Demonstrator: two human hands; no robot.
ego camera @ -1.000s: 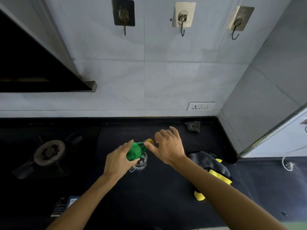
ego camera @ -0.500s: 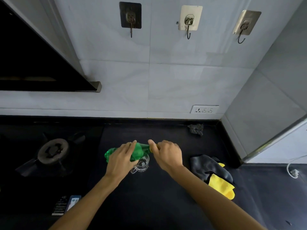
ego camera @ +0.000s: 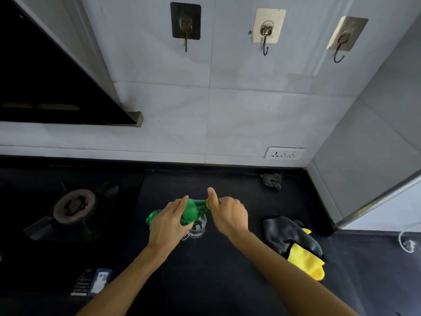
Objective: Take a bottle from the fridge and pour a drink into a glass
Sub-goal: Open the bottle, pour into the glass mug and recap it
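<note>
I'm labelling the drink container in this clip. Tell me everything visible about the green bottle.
The green bottle looks like translucent plastic, a rounded body narrowing to a neck with a yellow cap on it. It is held nearly horizontal, base left, neck right, over the clear glass on the dark counter; contact with the glass cannot be told. The left hand grips its body; the right hand holds the cap end with curled fingers, thumb raised. No label or liquid level is discernible.

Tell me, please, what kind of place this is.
Most likely a home kitchen: a gas burner sits in the black counter, a range hood is mounted above it, and hooks are stuck on the tiled wall.
</note>
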